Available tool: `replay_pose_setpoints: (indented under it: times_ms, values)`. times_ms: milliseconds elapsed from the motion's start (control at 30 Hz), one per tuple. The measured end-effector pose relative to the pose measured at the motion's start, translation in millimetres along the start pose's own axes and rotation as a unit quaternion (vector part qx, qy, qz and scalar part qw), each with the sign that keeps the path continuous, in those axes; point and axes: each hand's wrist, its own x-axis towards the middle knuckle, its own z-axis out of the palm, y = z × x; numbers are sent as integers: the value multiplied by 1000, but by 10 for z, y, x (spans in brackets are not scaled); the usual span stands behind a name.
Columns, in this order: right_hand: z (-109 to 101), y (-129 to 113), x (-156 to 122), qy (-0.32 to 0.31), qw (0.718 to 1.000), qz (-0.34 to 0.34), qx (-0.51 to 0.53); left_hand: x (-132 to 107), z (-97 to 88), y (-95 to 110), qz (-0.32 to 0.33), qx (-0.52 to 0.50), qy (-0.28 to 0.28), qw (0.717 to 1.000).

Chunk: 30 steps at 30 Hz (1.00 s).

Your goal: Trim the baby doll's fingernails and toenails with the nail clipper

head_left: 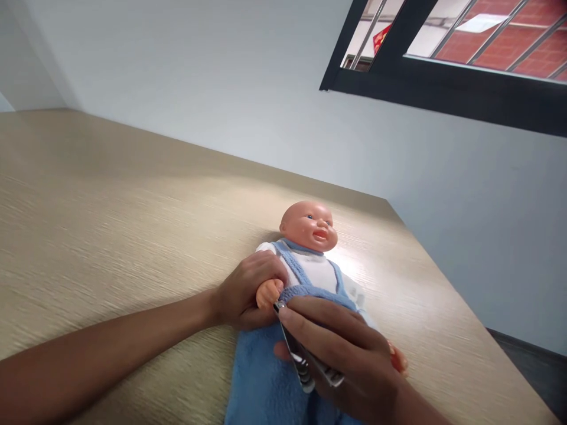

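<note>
Wood-grain table takes up most of the view, pale wall behind it, dark-framed window with bars up in the far right corner. Doll is on its back on the table, straight ahead of the person: head at the far end, legs toward the body, long axis running away and leaning slightly right at the far end. Blue overalls, white top. Right hand lies over the doll's waist, fingers closed around a metal clipper, index finger laid out toward its tip. Left hand comes in from the left side, curled around the doll's forearm, narrow grip, doll's fist poking out between thumb and fingers. Key relation: clipper's long axis slants from its tip, far and left, back toward the right palm; the near end splits into two arms. Tip sits right at the fist's lower right edge; contact or a hair off, can't tell. Left hand is nearer the fist, already around it; right hand reaches it only via the clipper. Other doll fist shows just past the right hand, not held.
</note>
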Motion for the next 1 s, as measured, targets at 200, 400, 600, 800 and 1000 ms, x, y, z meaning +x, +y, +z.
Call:
replay_pose_setpoints:
  times_ms: [200,400,600,800,1000]
  values:
    - [26,12,-44,46,999,19,6,-5,2,-1,-1,-4,1,1000]
    - [23,9,-20,20,1000,2,-16,-12,3,-7,-1,-4,0,1000]
    - [28,3,5,-6,999,0,-34,-43,23,-37,-4,-24,12,1000]
    - [-6,-19,-4,-19,999,-2,-30,-47,26,-36,-9,-29,17,999]
    - [-7,-20,35,-20,999,-10,-27,-19,12,-33,-7,-33,14,999]
